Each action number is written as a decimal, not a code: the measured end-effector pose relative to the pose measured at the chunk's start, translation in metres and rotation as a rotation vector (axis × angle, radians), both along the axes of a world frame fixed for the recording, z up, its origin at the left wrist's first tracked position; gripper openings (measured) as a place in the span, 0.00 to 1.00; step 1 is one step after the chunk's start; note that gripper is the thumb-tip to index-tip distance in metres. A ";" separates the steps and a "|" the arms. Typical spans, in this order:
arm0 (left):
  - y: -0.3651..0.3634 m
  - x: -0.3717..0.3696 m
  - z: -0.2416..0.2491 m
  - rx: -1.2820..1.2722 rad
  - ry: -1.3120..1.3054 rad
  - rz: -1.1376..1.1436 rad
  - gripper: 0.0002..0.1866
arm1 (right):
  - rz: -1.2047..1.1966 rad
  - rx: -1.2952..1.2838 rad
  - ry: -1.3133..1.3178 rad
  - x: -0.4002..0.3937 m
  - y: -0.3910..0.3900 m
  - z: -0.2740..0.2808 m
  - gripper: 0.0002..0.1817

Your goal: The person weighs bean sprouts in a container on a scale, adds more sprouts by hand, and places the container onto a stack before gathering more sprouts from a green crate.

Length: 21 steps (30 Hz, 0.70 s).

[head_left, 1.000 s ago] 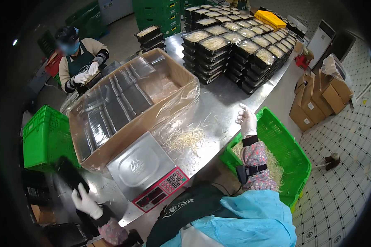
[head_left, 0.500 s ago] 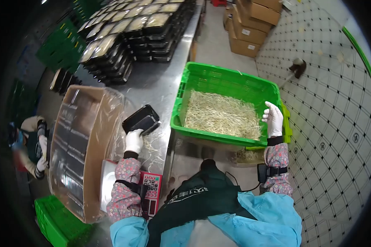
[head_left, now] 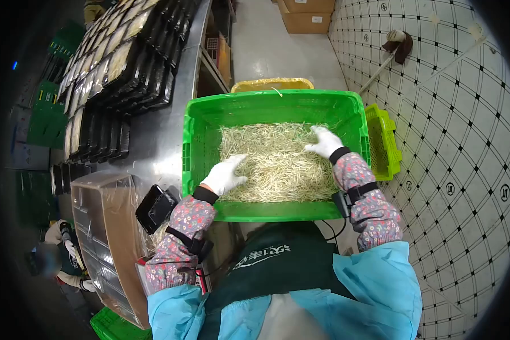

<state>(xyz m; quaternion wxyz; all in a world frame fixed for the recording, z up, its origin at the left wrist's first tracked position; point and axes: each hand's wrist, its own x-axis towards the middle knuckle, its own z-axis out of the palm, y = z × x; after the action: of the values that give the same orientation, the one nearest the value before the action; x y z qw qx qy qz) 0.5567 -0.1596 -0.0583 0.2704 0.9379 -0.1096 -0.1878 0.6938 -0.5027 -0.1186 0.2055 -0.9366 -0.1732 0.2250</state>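
Note:
A green plastic crate [head_left: 276, 212] in front of me holds a bed of pale bean sprouts [head_left: 286, 173]. My left hand [head_left: 225, 175], in a white glove, is over the left part of the sprouts, thumb and fingers apart. Across from it, my gloved right hand [head_left: 324, 143] reaches to the right side of the sprouts with its fingers spread. Whether the fingertips press into the sprouts is hard to see. Left of my left forearm lies a black plastic tray [head_left: 156, 208] on the metal table [head_left: 163, 127]. My left sleeve mostly hides a red scale [head_left: 200, 281].
Stacked black trays of sprouts [head_left: 116, 62] fill the far table. A cardboard box [head_left: 119, 232] with wrapped black trays stands at left, and a co-worker [head_left: 68, 249] beyond it. A yellow-green basket [head_left: 382, 144] sits right of the crate; a yellow container [head_left: 272, 85] is behind it.
My left hand has let go of the black tray and moved right into the crate. My right hand has come from the crate's right rim in over the sprouts. The view has shifted.

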 end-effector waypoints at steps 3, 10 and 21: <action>-0.017 0.022 -0.061 0.088 0.194 -0.157 0.47 | 0.250 -0.214 0.278 -0.009 0.023 -0.044 0.53; -0.051 0.079 -0.136 0.304 0.216 -0.239 0.62 | 0.389 -0.397 0.192 -0.036 0.046 -0.091 0.58; -0.085 0.031 -0.157 0.333 0.128 -0.378 0.63 | 0.386 -0.397 0.159 -0.078 0.060 -0.116 0.56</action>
<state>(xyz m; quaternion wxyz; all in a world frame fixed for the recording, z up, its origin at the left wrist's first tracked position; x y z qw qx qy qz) 0.5879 -0.2442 -0.2156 0.0786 0.9185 -0.2330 -0.3095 0.6162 -0.4425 -0.2343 -0.0156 -0.8876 -0.2840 0.3622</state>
